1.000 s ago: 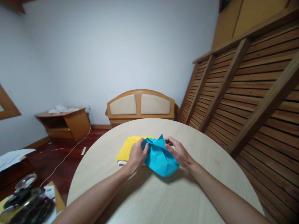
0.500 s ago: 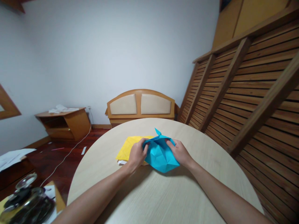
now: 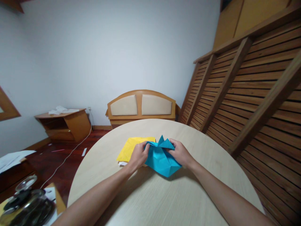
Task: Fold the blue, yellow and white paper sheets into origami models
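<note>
Paper (image 3: 161,157) this thin creases easily, I judge, so my left hand (image 3: 138,155) and right hand (image 3: 180,153) pinch its upper edges.

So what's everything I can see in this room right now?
blue paper: one, folded, bright blue, mid-table, pinched by both hands
yellow paper: one, yellow, flat on the table, left of the blue paper, a white sheet edge under it
table: one, round, pale wood, foreground
headboard: one, wood with beige panels, against the far wall
side cabinet: one, wood, far left, white papers on top
cable: one, white, across the dark floor
slatted panels: wood, leaning along the right
glass lid: one, bottom left, on dark items
left hand: one, grip on the blue paper's left edge
right hand: one, grip on its right edge
</note>
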`<action>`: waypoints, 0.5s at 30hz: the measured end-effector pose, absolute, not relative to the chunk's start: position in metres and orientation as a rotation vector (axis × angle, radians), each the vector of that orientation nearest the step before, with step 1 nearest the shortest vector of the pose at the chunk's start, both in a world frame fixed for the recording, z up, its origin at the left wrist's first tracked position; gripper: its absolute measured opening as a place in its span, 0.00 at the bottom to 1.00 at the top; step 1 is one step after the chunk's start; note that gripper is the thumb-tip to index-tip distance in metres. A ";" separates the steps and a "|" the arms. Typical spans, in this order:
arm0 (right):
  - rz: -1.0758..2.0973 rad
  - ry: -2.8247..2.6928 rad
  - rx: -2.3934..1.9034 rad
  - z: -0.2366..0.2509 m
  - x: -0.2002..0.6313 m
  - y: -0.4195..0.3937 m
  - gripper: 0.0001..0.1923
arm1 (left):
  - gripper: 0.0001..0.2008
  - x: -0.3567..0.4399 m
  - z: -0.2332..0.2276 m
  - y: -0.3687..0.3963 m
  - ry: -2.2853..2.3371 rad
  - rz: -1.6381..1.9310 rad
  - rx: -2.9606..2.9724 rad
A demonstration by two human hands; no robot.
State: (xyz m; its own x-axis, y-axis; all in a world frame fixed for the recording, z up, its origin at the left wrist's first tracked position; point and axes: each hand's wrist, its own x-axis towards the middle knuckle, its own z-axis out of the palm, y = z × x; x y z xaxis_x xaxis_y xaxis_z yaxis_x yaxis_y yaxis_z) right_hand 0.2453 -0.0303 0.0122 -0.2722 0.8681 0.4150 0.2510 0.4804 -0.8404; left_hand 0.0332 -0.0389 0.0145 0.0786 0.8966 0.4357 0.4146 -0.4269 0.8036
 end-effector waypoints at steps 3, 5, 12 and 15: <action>0.809 -1.796 -0.933 0.016 0.246 -0.031 0.04 | 0.16 0.032 0.011 -0.035 1.330 1.277 1.835; 0.775 -1.826 -0.913 0.018 0.247 -0.032 0.06 | 0.16 0.030 0.009 -0.032 1.337 1.224 1.810; 0.515 -2.082 -0.862 0.017 0.255 -0.032 0.12 | 0.16 0.025 0.008 -0.037 1.275 1.197 2.200; 0.390 -2.130 -0.879 0.017 0.255 -0.032 0.10 | 0.13 0.027 0.009 -0.043 1.318 1.097 2.318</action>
